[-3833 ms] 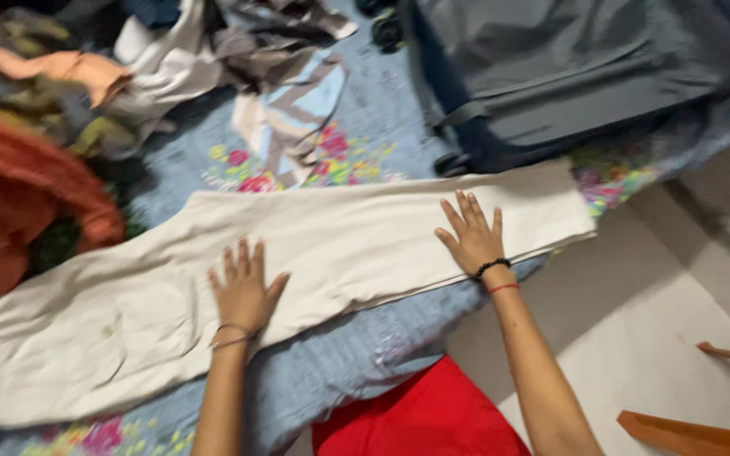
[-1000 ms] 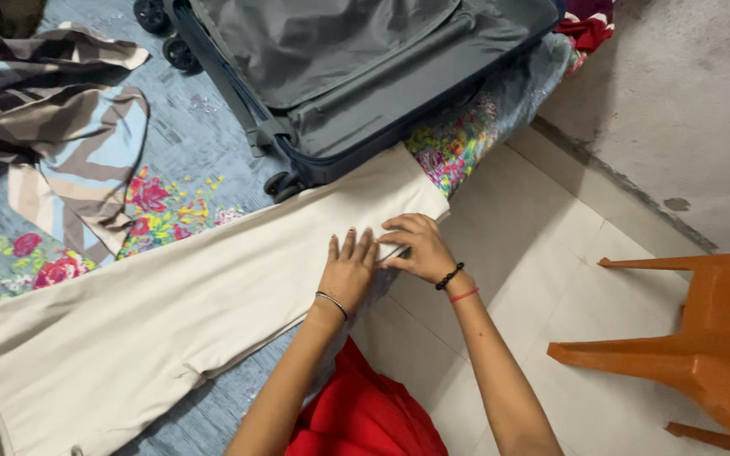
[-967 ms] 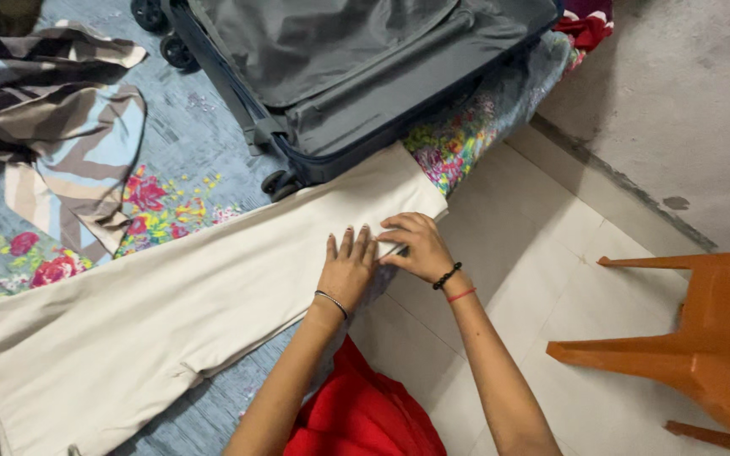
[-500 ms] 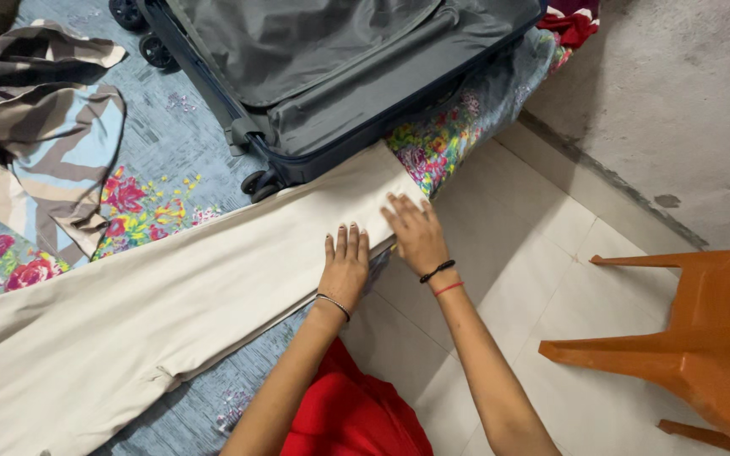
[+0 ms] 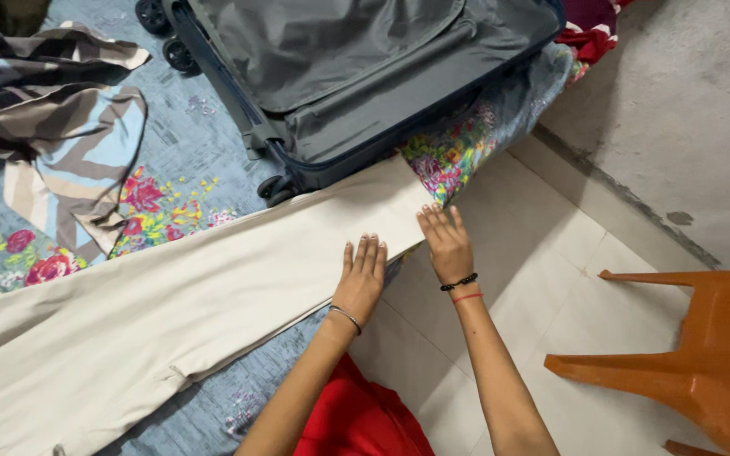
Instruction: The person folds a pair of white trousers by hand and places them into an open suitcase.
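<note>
While the cream trousers [image 5: 187,295] lie stretched across the floral bedsheet [image 5: 171,203], their hem end just below the open grey suitcase [image 5: 340,76], the left hand [image 5: 361,279] presses flat on the leg, fingers straight, gripping nothing. The right hand [image 5: 447,245] rests open at the hem corner, seemingly half on the tiled floor [image 5: 542,279]. Smoothing looks in hand; folding next would call for pinching that hem.

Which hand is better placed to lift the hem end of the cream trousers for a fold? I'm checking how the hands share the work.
Probably the right hand: it lies at the hem corner of the cream trousers. The left hand rests flat further up the leg, suited to pinning.
</note>
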